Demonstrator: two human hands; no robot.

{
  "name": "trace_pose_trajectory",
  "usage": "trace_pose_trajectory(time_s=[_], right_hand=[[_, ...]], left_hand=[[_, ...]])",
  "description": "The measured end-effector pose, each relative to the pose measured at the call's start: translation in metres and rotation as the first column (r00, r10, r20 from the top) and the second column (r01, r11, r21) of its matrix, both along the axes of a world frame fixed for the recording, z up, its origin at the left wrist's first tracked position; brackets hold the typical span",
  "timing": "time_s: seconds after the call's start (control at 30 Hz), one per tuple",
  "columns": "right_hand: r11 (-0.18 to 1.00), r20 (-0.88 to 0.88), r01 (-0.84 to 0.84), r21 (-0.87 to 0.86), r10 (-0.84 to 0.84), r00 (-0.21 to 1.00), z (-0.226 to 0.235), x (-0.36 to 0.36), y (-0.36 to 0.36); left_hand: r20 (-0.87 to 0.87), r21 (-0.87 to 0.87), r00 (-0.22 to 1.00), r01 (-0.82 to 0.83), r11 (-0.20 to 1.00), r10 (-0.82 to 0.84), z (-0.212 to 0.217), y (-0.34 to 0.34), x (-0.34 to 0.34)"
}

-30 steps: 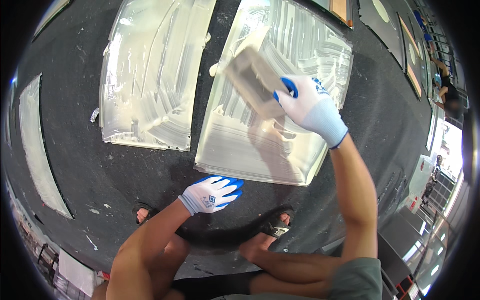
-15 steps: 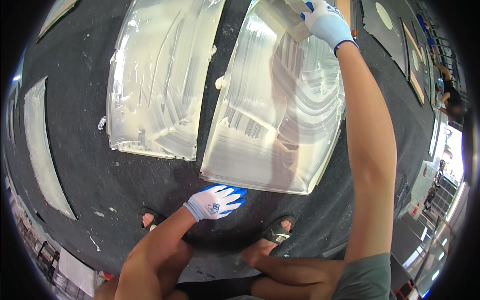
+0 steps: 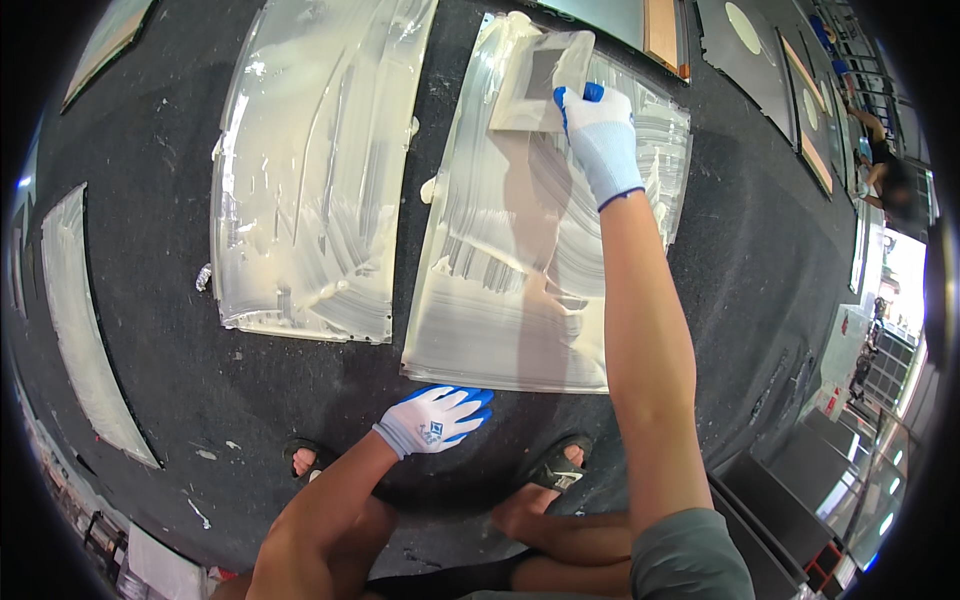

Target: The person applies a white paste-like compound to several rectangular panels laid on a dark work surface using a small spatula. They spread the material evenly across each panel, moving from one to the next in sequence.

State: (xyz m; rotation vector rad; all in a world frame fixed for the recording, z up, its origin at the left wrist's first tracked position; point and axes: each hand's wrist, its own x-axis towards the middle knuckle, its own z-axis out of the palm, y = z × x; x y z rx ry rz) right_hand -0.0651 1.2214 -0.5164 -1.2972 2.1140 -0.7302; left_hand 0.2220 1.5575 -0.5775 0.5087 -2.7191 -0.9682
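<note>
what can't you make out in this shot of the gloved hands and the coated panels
Head view:
- Right hand: its fingertips on the flat spreader are hidden by the glove's back.
- Spreader's working face: turned down onto the right panel.
- Left hand: palm underside hidden, pressed to the dark floor.
- Far-right person: too small and blurred.

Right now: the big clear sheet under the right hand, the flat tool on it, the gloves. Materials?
The large clear sheet looks like glass or rigid plastic, glossy, coated in streaky whitish paste; which one cannot be told. The flat rectangular tool under the right hand seems a paste-smeared trowel or float, material unclear. The white gloves look knitted, with blue coated fingertips, as on the left hand.
</note>
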Motion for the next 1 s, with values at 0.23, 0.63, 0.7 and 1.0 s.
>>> trace_pose_trajectory(time_s=[0.23, 0.63, 0.7, 1.0], right_hand=[[0.998, -0.045, 0.048, 0.040, -0.046, 0.998, -0.028, 0.017, -0.029], [0.991, -0.079, 0.114, -0.071, -0.120, 0.990, -0.005, -0.018, 0.006], [0.993, -0.098, 0.107, -0.042, -0.111, 0.989, -0.025, 0.006, -0.017], [0.961, -0.165, 0.270, -0.056, -0.276, 0.947, -0.018, -0.121, 0.028]], left_hand=[[-0.014, 0.010, 1.000, -0.015, 1.000, 0.015, 0.004, -0.002, -0.001], [0.006, 0.015, 1.000, -0.019, 1.000, 0.019, 0.008, -0.003, -0.001], [0.007, 0.018, 1.000, -0.030, 0.999, 0.030, 0.007, -0.003, -0.002], [0.017, 0.018, 1.000, -0.013, 1.000, 0.013, 0.009, -0.005, -0.003]])
